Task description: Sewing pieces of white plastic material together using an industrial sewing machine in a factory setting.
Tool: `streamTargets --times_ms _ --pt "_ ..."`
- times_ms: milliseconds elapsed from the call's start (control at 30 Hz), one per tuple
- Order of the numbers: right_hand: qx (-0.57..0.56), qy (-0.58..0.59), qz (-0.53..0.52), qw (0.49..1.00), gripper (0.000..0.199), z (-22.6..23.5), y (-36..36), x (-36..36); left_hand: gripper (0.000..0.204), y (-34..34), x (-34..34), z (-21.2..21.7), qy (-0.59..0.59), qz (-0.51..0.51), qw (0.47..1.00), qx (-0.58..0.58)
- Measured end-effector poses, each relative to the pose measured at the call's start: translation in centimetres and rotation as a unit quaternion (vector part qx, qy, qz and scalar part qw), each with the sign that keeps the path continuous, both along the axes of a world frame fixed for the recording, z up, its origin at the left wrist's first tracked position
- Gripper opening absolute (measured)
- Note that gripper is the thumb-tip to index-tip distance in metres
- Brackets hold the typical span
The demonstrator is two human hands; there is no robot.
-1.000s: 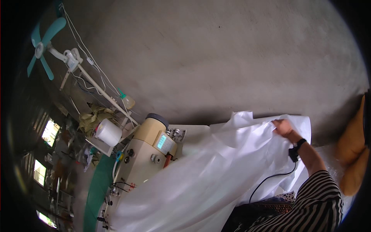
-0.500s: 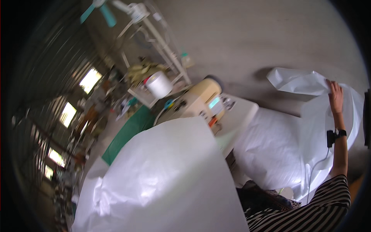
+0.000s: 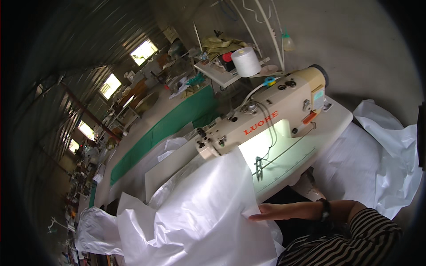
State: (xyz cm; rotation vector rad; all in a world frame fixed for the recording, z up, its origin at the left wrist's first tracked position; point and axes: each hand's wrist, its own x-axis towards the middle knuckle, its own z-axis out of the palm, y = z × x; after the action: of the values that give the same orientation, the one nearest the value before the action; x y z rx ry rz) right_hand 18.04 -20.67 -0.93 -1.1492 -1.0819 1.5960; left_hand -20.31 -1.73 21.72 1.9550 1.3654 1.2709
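Note:
A large, shiny white plastic sheet spreads in front of me, creased at its lower left. Its upper part reaches under the needle end of a cream sewing machine. At the sheet's right edge, my right hand grips the material with its fingers closed, below the machine bed. My left hand does not show. Small thread snips on a dark cord are by the lit machine bed.
More white sheeting lies bunched at the right, beside the machine table. A white thread cone stands on a stand behind the machine. Green cloth covers part of the surface at the left. A grey wall rises behind.
My right hand has come from the sheeting at the far right to the edge of the sheet in front. The view has turned, and more of the machine shows.

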Motion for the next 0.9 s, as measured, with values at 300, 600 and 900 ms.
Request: streamTargets --times_ms 300,600,900 --pt "0.013 -0.073 -0.112 0.991 0.028 -1.6 5.2 -2.9 0.044 -5.6 -12.6 -4.0 0.048 0.258 0.961 -0.085" --pt "0.151 -0.218 -0.064 0.962 0.035 2.2 4.8 -4.7 0.041 0.3 -3.9 -1.6 0.095 0.014 0.995 0.018" --pt "0.175 -0.241 -0.005 0.955 0.038 5.4 5.7 -4.2 0.027 13.9 25.7 -16.3 0.078 -0.429 0.886 -0.156"
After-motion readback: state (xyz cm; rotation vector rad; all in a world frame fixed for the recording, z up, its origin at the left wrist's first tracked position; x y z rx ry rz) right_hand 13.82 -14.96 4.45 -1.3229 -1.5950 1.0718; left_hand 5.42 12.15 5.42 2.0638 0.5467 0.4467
